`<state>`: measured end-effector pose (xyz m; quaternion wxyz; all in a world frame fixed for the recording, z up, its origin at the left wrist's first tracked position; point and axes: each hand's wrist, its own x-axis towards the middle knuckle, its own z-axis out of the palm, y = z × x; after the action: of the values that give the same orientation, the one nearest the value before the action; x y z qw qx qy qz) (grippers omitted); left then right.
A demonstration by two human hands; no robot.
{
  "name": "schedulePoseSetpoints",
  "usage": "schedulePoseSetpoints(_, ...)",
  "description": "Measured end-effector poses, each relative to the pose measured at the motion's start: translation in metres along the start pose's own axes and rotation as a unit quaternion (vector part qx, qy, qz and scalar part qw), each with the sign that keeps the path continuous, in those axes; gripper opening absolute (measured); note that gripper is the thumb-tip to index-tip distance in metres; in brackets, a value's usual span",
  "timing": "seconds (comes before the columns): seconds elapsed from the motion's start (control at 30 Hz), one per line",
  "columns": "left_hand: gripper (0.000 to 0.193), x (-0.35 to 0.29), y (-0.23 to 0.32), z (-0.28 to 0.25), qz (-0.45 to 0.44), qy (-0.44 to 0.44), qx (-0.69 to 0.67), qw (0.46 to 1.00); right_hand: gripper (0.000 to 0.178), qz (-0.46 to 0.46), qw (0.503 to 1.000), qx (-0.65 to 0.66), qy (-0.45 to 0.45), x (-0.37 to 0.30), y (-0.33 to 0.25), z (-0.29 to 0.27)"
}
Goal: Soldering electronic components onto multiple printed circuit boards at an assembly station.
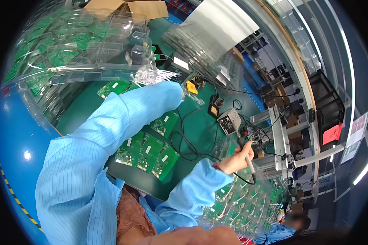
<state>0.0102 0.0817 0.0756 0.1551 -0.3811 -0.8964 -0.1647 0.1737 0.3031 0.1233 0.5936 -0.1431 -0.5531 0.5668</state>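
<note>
My right hand (235,160) is closed around the handle of a soldering iron (250,163), whose dark cord loops back over the bench. Beyond it stands a small grey control box (229,121) with a knob. My left arm stretches across the green mat (84,104). Only a sliver of my left hand (183,94) shows past the blue sleeve, so its fingers are hidden. It is nearest to a bundle of white wires (155,76) and a yellow piece (191,87). Several green circuit boards (147,152) lie on the mat below that arm.
Clear plastic trays with green boards (77,45) are stacked at the far left. More empty-looking clear trays (196,45) stand at the back. Wired boards in trays (241,200) sit to my right. A person in blue (278,230) is at lower right. Black cable (187,143) crosses the mat.
</note>
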Motion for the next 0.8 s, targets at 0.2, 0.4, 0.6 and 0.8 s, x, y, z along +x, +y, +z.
schedulePoseSetpoints(0.2, 0.022, 0.004, -0.001, 0.026, 0.055, -0.048, -0.05, 0.996, 0.025, 0.042, 0.998, 0.024, -0.048, 0.075, 0.08, 0.055)
schedulePoseSetpoints(0.4, 0.025, 0.032, -0.051, 0.064, 0.056, -0.073, -0.09, 0.992, 0.032, 0.157, 0.967, -0.154, -0.131, 0.128, 0.165, 0.103)
schedulePoseSetpoints(0.6, 0.042, 0.041, -0.159, 0.102, -0.039, 0.118, -0.007, 0.992, 0.031, 0.069, 0.971, -0.187, -0.13, 0.152, 0.238, 0.12)
schedulePoseSetpoints(0.8, 0.045, 0.048, -0.158, 0.098, -0.071, 0.007, -0.004, 0.997, 0.026, -0.011, 0.913, -0.337, -0.232, 0.151, 0.294, 0.109)
